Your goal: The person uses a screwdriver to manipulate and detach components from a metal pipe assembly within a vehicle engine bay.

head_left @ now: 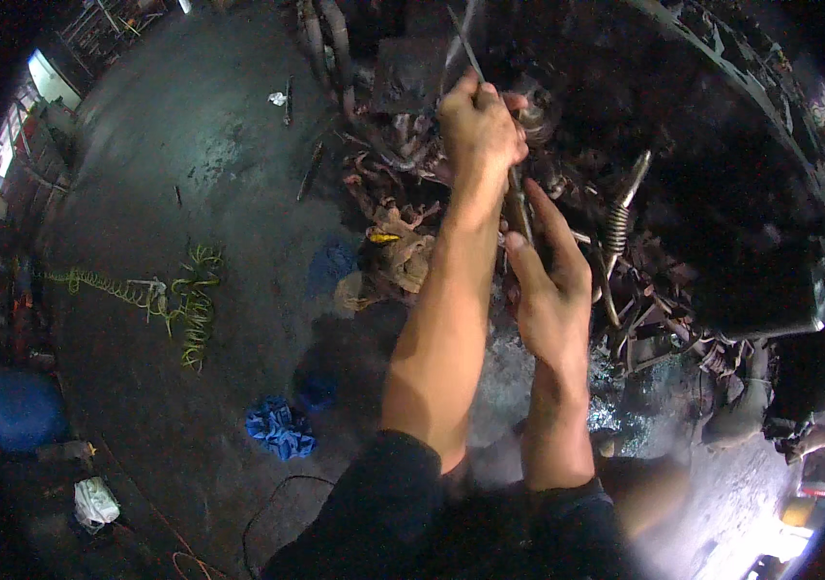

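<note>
A long thin metal rod (465,43) runs from the top of the view down through my hands. My left hand (482,126) is closed round its middle, knuckles up. Lower down, my right hand (552,295) is at the rod's near end, thumb on one side and forefinger stretched along the other; its remaining fingers are mostly hidden. Behind and beside both hands lies dark, greasy machinery. Just right of my right hand, a metal lever with a coil spring (616,227) stands out from it. The rod's far tip is hard to make out against the dark parts.
Brown rags or gloves (403,256) lie left of my forearm. Crumpled blue cloth (280,427) and a yellow-green coiled hose (195,309) are on the grey floor (151,193). A blue object (24,411) and a white bundle (95,505) sit at the far left.
</note>
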Tool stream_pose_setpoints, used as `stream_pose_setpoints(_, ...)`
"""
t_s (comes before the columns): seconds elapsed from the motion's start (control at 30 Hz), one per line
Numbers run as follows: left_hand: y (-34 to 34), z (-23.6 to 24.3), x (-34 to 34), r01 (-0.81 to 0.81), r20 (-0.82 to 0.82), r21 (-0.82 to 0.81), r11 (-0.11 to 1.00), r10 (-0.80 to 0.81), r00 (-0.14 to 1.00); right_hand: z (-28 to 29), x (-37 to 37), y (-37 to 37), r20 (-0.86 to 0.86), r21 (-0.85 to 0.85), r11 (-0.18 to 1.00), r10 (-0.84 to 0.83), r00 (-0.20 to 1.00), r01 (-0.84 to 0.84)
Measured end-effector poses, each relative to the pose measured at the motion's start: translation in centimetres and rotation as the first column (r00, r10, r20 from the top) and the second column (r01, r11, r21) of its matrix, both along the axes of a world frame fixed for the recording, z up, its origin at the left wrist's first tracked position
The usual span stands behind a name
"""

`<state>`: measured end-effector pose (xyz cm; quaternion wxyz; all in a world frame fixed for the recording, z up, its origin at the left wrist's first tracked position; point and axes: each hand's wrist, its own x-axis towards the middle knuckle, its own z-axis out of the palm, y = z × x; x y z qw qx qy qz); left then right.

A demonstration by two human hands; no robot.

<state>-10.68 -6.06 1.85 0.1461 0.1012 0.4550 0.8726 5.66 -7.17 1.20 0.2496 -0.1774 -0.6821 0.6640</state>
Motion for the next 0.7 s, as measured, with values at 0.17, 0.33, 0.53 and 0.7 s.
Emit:
stream_pose_setpoints(0.17, 0.2, -1.4, 1.0, 0.01, 0.051, 0.042, 0.999, -0.013, 0.999, -1.6, 0.8, 0.1, -0.119, 0.125, 0.992, -0.01, 0.993, 0.025)
stream_pose_setpoints(0.33, -0.8, 0.5, -1.5, -0.053, 0.023, 0.113, 0.992, 0.051, 0.998, 0.9, -0.9, 0.2, -0.013, -0.163, 0.986, 0.04, 0.999, -0.041)
stream_pose_setpoints(0.53, 0.1, 1.3, -0.7, 0.007, 0.033, 0.078, 0.997, -0.009, 0.999, 0.2, -0.3, 0.8, -0.025, -0.103, 0.994, -0.034, 0.999, 0.031)
stream_pose_setpoints(0.7, -0.2, -0.1, 0.8, 0.015, 0.107, 0.091, 0.996, -0.024, 0.994, -0.9, 0.1, -0.2, -0.126, -0.053, 0.998, -0.049, 0.991, 0.043)
